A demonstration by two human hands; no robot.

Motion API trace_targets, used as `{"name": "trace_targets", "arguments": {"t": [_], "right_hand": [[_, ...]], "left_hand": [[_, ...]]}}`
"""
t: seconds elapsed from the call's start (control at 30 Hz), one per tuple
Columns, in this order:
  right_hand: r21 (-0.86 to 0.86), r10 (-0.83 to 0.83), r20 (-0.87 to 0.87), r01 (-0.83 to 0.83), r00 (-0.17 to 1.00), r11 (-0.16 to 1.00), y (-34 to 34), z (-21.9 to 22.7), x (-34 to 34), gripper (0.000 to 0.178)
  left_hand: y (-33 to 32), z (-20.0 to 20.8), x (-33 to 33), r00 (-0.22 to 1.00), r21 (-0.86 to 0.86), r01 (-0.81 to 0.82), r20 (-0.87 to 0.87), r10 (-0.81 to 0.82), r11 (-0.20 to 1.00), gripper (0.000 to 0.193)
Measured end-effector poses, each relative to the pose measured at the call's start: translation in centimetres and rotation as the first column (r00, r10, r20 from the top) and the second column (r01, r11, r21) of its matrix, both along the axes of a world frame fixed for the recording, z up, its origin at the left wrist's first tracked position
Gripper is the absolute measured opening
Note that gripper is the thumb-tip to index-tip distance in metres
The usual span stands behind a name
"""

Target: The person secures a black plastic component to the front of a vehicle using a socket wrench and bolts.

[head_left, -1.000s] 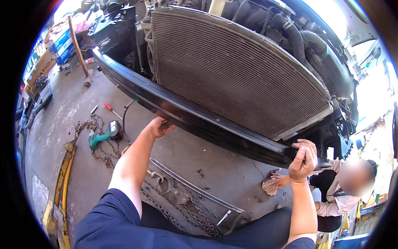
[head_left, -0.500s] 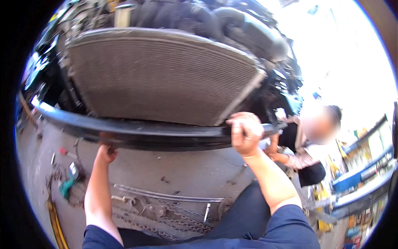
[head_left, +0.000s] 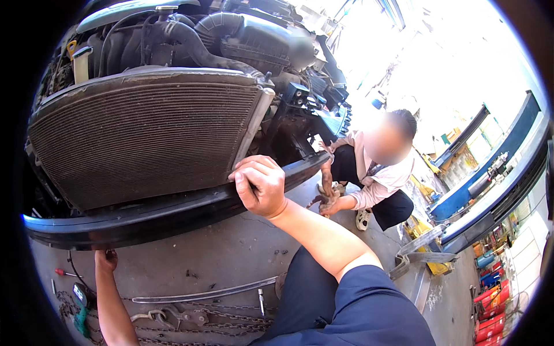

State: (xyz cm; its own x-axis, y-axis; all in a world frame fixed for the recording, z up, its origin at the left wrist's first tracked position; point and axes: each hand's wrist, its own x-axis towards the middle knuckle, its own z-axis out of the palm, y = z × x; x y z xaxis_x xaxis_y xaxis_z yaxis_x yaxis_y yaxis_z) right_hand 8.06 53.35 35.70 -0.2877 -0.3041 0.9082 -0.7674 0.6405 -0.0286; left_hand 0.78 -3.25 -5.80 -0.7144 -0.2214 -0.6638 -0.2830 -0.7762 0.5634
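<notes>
A long black bumper beam (head_left: 167, 216) runs across the front of a stripped car, below a grey finned radiator (head_left: 144, 138). My right hand (head_left: 259, 183) is closed at the beam's upper edge, fingers curled toward the radiator's lower corner. From below, my left hand (head_left: 105, 259) grips the beam's underside farther left; its fingertips are partly hidden there. At the beam's right end, a co-worker (head_left: 378, 167) crouches with one hand (head_left: 330, 203) low beside it, near a small dark piece that I cannot make out.
On the floor below lie a long metal strip (head_left: 202, 292), chains (head_left: 231, 326), a hook (head_left: 151, 316), a small socket tool (head_left: 261, 301) and a green tool (head_left: 81, 320). Engine hoses (head_left: 196, 46) show above the radiator. A blue lift arm (head_left: 490, 210) and red containers (head_left: 490, 308) are at right.
The view has swung to the right, so the beam and radiator sit farther left in the picture. Both my hands stay at the beam. More of the co-worker shows.
</notes>
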Motion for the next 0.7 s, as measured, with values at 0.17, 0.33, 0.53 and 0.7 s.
{"name": "trace_targets", "arguments": {"t": [0.17, 0.33, 0.53, 0.7], "right_hand": [[0.017, -0.028, -0.015, 0.028, 0.999, 0.999, 1.0, -0.5, -0.2, 0.012], [-0.002, 0.002, -0.025, -0.002, 1.000, 1.000, 0.1, 0.1, -0.4, 0.012], [0.012, -0.027, -0.006, 0.027, 1.000, 1.000, 0.2, 0.1, 0.2, 0.015], [0.004, -0.028, -0.028, 0.028, 0.999, 1.000, -0.1, 0.2, 0.0, 0.014]], "left_hand": [[2.6, 2.1, 0.2, 0.998, -0.014, 0.067, 0.012, -0.067, 0.998, 0.023], [-0.4, -0.3, 0.0, 1.000, 0.048, 0.027, 0.008, -0.027, 0.998, 0.027], [1.0, 0.8, 0.0, 0.996, 0.019, 0.039, 0.085, -0.041, 0.999, 0.022], [-0.9, -1.2, -0.8, 0.996, -0.008, 0.021, 0.090, -0.021, 1.000, 0.048]]}}
